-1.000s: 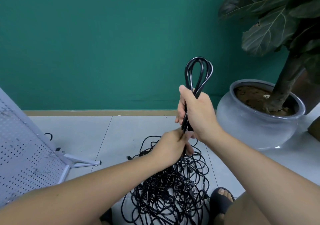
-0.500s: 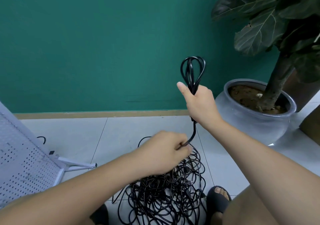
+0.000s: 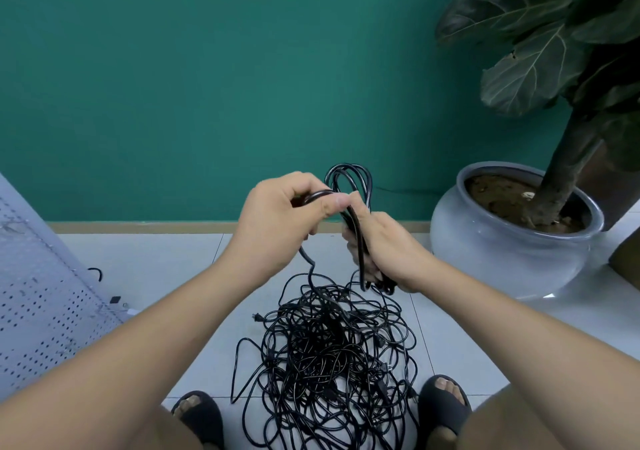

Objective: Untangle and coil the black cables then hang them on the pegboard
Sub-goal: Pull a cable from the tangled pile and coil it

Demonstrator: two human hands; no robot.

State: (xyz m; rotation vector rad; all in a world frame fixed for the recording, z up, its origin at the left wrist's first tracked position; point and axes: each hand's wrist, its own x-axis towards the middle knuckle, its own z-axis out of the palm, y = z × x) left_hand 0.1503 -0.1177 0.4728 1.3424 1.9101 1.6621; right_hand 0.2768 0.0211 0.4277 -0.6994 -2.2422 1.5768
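A tangled heap of black cables [image 3: 329, 363] lies on the tiled floor [image 3: 173, 276] between two sandalled feet [image 3: 199, 415]. Above it, the right hand [image 3: 384, 252] grips an upright bundle of cable loops [image 3: 369, 186] in curled fingers. The left hand [image 3: 280, 217], raised just beside it, pinches a strand [image 3: 309, 263] rising from the heap.

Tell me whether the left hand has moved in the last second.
Yes. The left hand has risen from just above the tangled pile to baseboard height, beside the coil in the right hand.
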